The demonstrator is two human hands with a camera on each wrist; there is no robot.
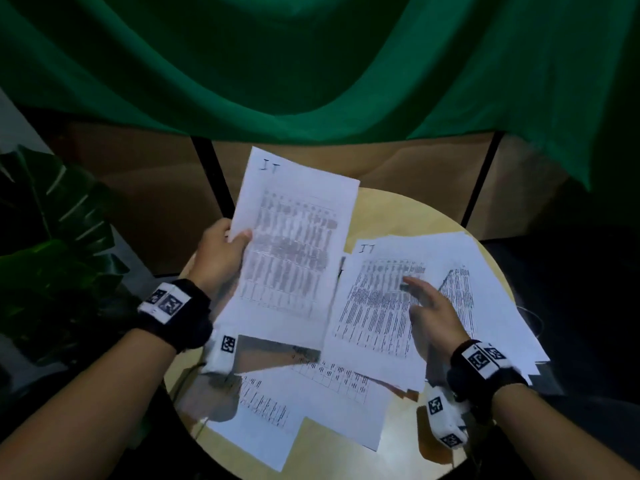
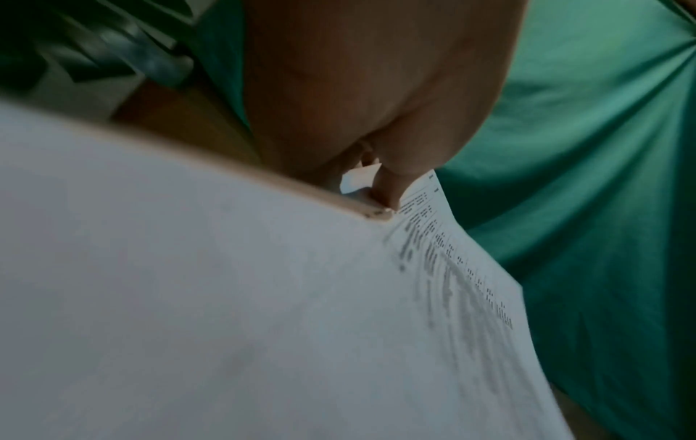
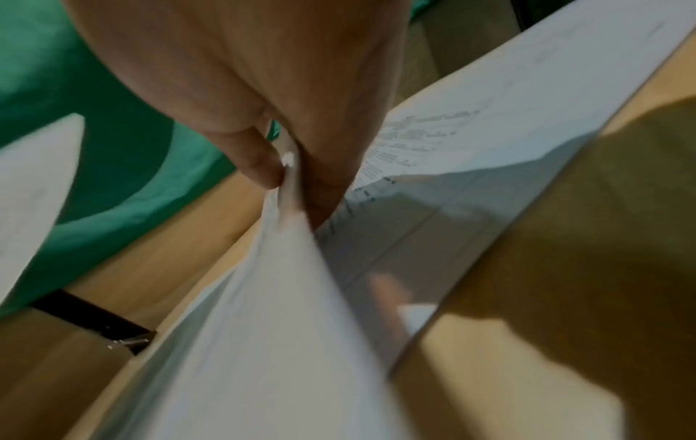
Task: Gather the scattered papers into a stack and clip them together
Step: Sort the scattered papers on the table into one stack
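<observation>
My left hand (image 1: pixel 231 241) grips a printed sheet marked "IT" (image 1: pixel 294 237) by its left edge and holds it tilted up above the round table's left half. In the left wrist view the thumb (image 2: pixel 388 190) presses on that sheet (image 2: pixel 226 297). My right hand (image 1: pixel 415 296) lies on a second "IT" sheet (image 1: pixel 374 313) on the right side of the table. The right wrist view shows the right hand (image 3: pixel 290 181) with thumb and fingers pinching that sheet (image 3: pixel 282 297), which curves upward. More printed papers (image 1: pixel 311 393) lie scattered near the front, and others (image 1: pixel 485 271) overlap at the right. No clip is visible.
The papers lie on a small round wooden table (image 1: pixel 398 209). A green cloth (image 1: pixel 311 64) hangs behind it, over cardboard boxes (image 1: pixel 138 188) and black frame legs. A leafy plant (image 1: pixel 52 254) stands to the left. The floor to the right is dark.
</observation>
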